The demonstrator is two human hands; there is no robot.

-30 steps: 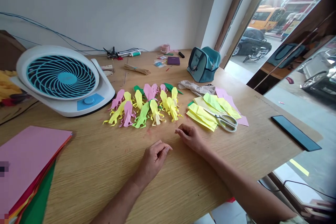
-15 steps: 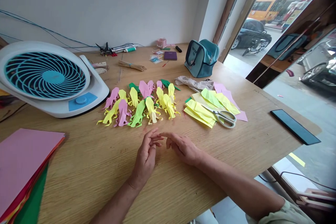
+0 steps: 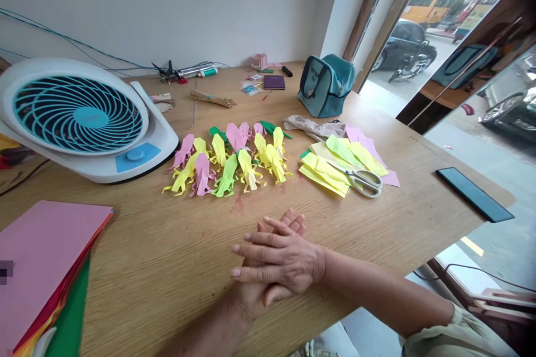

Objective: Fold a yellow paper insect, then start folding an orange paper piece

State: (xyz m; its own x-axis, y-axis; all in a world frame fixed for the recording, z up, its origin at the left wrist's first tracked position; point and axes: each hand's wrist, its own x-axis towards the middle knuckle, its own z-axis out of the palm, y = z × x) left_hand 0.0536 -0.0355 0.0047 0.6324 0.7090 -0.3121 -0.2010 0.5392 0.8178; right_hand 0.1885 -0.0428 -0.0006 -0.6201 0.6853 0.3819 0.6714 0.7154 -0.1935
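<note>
My right hand [image 3: 280,259] lies flat across the back of my left hand [image 3: 256,294] on the wooden table [image 3: 159,256], near its front edge. The fingers of both hands are stretched out and nothing is in them. My left fingertips stick out past the right hand. Just beyond the hands lies a row of several folded paper figures [image 3: 228,164] in yellow, pink and green. To their right is a pile of yellow and green paper pieces [image 3: 322,173] with scissors [image 3: 360,180] lying on top.
A white and teal fan [image 3: 84,117] stands at the left. A stack of coloured paper sheets [image 3: 37,251], pink on top, lies at the near left. A teal bag [image 3: 326,86] sits at the back right, a dark phone [image 3: 475,194] near the right edge.
My hands were apart with curled fingers, then met at the fingertips. Now the right hand rests flat on top of the left, closer to me.
</note>
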